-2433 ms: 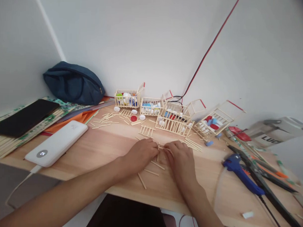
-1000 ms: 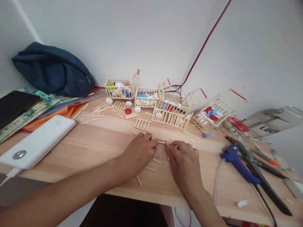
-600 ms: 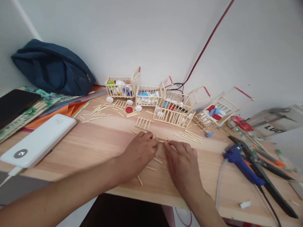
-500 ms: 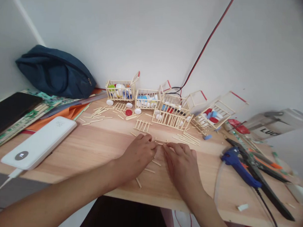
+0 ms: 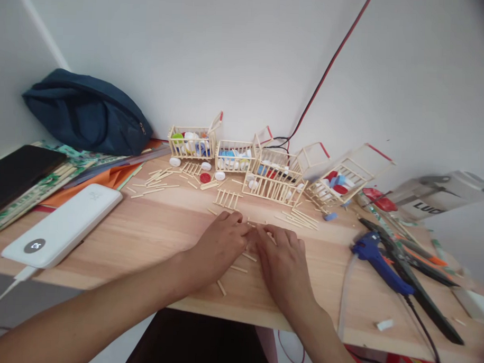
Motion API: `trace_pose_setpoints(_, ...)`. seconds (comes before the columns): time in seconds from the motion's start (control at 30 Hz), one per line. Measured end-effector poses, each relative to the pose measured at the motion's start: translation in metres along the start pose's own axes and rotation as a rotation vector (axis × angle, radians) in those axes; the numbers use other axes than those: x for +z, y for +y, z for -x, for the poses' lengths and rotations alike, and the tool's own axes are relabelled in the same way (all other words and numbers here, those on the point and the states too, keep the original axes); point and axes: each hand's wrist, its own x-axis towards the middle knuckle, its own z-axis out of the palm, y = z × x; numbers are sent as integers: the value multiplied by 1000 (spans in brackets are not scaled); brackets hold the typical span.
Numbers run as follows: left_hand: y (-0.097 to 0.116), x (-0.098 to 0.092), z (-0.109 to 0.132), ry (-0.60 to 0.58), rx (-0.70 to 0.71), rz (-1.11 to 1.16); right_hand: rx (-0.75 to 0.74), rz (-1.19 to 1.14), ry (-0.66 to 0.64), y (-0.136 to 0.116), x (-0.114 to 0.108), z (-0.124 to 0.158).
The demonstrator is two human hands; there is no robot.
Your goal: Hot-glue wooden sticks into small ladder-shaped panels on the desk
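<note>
One stick piece (image 5: 256, 222) on the tabletop (image 5: 153, 226), between our left hand (image 5: 220, 248) and right hand (image 5: 283, 265). Fingers on both curl in at it; grip's hidden, can't tell. From it we've got ladder (image 5: 227, 199) at 10 o'clock, loose sticks (image 5: 299, 219) at 3, power bank (image 5: 66, 223) at 9.

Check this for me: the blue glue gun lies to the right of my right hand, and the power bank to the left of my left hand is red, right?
Not quite: the power bank left of your left hand is white, as the head view shows. The blue glue gun does lie right of your right hand.
</note>
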Motion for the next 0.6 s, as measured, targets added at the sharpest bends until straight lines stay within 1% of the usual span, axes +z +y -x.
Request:
trace_pose_setpoints(0.27, 1, -1, 0, -19, 3, 2, -20, 24, -37, -1, -1, -5)
trace_pose_setpoints(0.37, -2, -1, 0, -3, 6, 26, -10, -43, -34, 5, -1, -5)
trace_pose_setpoints(0.43, -6, -1, -1, 22, 18, 62, 24, -141, 42, 15, -3, -3)
trace_pose_setpoints(0.5, -10, -3, -2, 61, 37, 106, 69, -227, 158, 29, -9, 3)
trace_pose_setpoints(0.53, -12, -5, -2, 95, 39, 129, 86, -243, 203, 36, -14, 8)
trace_pose_setpoints(0.6, -15, -11, -2, 184, 16, 173, 113, -212, 237, 53, -27, 22)
